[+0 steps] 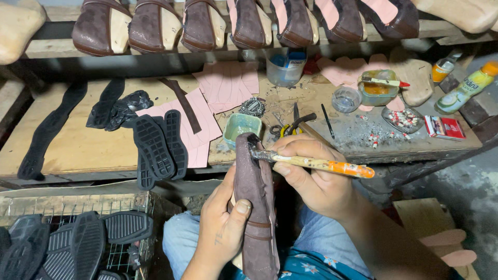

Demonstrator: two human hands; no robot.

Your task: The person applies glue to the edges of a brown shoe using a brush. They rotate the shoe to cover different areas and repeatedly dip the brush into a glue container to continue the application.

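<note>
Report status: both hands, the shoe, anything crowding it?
Left hand grips brown shoe upper. Right hand holds orange-handled brush, bristles on its toe end. Green cup just beyond, not touching.

A brown suede shoe upper (pixel 254 207) stands upright, an orange-handled brush (pixel 311 163) touching its top edge.

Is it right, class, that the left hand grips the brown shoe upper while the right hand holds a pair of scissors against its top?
Not quite. In the head view the right hand holds an orange-handled brush, not scissors, against the top of the brown shoe upper gripped by the left hand.
</note>
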